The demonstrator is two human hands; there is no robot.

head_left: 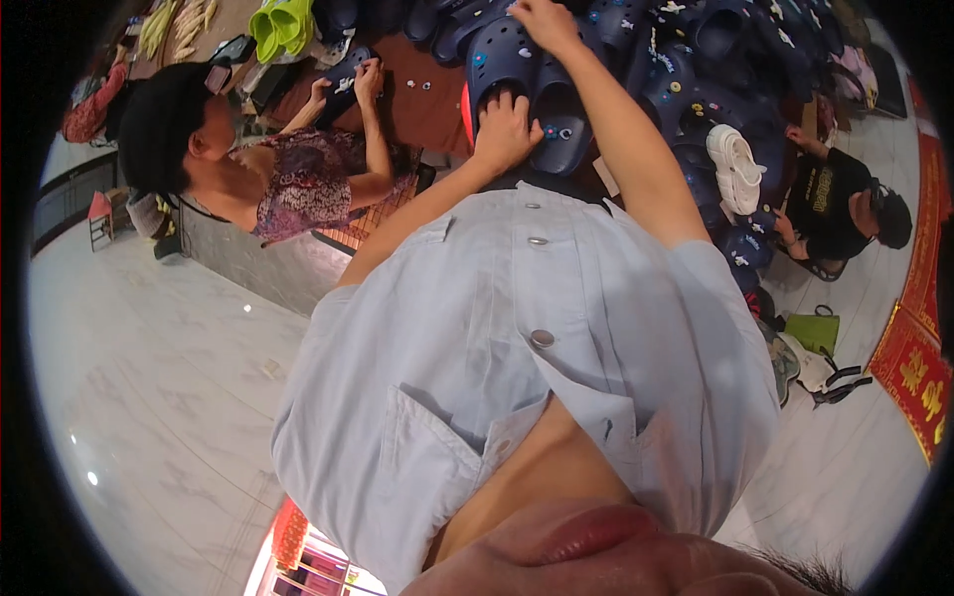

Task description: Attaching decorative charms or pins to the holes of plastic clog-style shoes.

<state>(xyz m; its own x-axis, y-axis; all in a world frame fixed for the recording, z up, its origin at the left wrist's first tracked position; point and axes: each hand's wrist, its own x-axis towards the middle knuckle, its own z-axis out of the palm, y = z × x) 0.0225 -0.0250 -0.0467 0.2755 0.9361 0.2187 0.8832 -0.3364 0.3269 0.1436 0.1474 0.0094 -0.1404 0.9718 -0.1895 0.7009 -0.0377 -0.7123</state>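
Note:
A pair of navy clogs with vent holes lies before me at the table's edge. My left hand (pixel 509 132) has its fingers curled into the opening of the left clog (pixel 500 58), its thumb toward the neighbouring clog. That right clog (pixel 562 139) has a small pale charm near its heel. Over the upper part of the pair, my right hand (pixel 546 24) is closed with fingertips together near the picture's top edge. A tiny bluish-white bit shows at those fingertips, too small to name. Small charms sit on the left clog's front.
Many navy clogs (pixel 719 36) are heaped to the right, with a white clog (pixel 733 169) on top. Lime-green clogs (pixel 282 27) lie at the far left. A person (pixel 308 179) at left handles a navy clog (pixel 345 84); another person (pixel 845 204) sits at right.

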